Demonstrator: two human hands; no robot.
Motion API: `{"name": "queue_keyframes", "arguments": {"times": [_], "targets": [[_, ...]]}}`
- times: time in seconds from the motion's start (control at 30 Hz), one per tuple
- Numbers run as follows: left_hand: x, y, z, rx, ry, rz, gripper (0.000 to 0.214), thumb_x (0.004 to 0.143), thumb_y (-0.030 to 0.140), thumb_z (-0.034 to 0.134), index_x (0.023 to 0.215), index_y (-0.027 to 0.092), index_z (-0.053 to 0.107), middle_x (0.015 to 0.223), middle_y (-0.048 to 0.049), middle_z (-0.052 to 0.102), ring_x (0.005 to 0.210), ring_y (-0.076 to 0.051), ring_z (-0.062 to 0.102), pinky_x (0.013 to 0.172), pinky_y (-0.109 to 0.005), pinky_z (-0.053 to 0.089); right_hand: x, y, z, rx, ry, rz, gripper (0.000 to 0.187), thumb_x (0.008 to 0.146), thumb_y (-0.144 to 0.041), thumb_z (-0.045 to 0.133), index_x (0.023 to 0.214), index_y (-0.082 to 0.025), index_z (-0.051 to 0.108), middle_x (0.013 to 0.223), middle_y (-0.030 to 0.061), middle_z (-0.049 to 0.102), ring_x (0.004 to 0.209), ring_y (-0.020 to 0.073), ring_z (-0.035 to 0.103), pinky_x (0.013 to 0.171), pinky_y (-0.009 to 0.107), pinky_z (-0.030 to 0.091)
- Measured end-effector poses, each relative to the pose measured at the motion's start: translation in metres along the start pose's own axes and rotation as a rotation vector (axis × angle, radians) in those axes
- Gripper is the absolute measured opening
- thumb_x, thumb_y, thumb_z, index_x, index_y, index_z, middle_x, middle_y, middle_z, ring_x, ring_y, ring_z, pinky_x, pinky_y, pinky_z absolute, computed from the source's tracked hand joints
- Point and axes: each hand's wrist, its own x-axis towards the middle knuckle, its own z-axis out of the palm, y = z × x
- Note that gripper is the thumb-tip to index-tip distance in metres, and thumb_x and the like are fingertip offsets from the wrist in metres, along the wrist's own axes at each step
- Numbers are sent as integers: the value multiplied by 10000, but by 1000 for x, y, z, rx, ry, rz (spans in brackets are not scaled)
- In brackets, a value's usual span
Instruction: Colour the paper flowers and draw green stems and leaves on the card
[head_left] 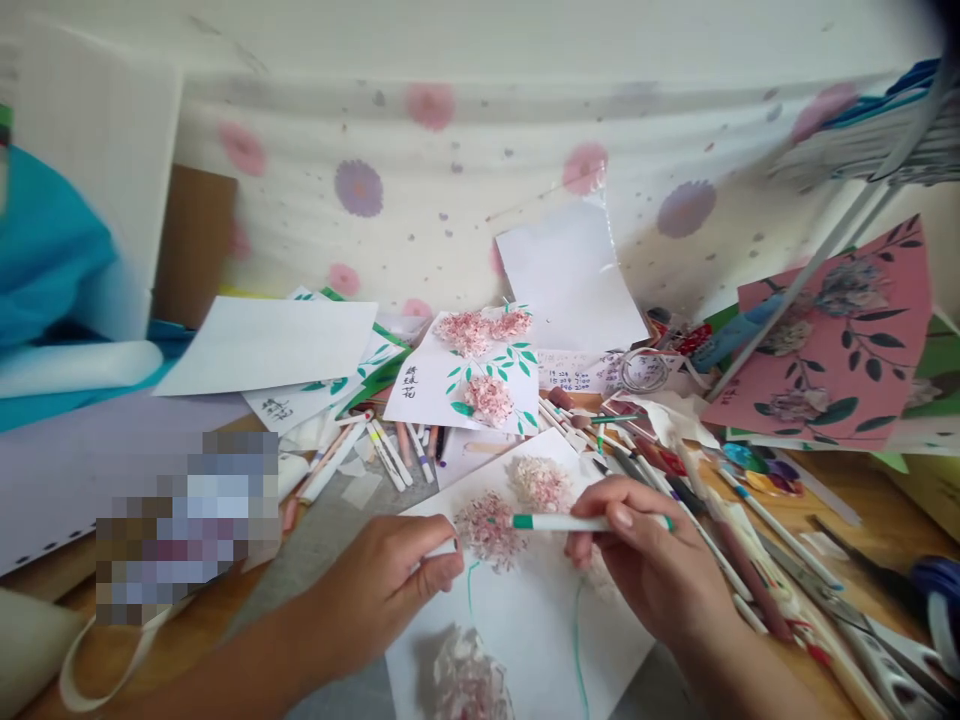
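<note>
My right hand (645, 545) grips a white felt-tip marker (562, 522) with green ends, held level above the drawing paper and pointing left. My left hand (401, 570) is closed around a small whitish piece (442, 548), mostly hidden by the fingers. Beneath both hands lies a white sheet (540, 640) with thin green stem lines drawn on it. Pink-and-white crumpled flower clusters sit on the sheet: one (491, 530) behind the marker tip, another (541, 482) farther back, and a paler one (469, 680) at the front. A further cluster is partly covered by my right hand.
A finished-looking flower picture (420, 390) with green leaves leans behind the sheet. Loose markers (390, 455) and brushes lie around it. Scissors (847, 610) rest at the right, near a pink flower picture (862, 330). A pixelated object (187, 530) lies at the left.
</note>
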Motion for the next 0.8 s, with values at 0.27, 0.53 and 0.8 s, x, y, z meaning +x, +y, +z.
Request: {"name": "queue_keyframes", "arguments": {"times": [0.27,0.53,0.8], "targets": [[-2,7,3,-75,-52,9,592,999,623,254,755,190,576,715,-6,627,686,-152,610,623,-234,385,-4,9,5,-96,-111,100,242,841,-393,714,790,-161,666,636,43,707,593,161,624,621,277,469],[-6,20,-1,27,-110,12,508,1003,563,255,719,206,480,666,-13,604,671,-179,602,596,-232,404,-4,6,8,-362,-325,83,149,885,-324,688,818,-193,666,745,44,743,722,162,676,704,266,511],[-8,15,4,169,-58,15,668,966,684,87,798,196,512,772,-70,619,738,-233,585,690,-306,413,-2,14,15,-414,-348,78,194,916,-372,637,825,-200,652,743,56,731,725,181,686,644,261,538]]}}
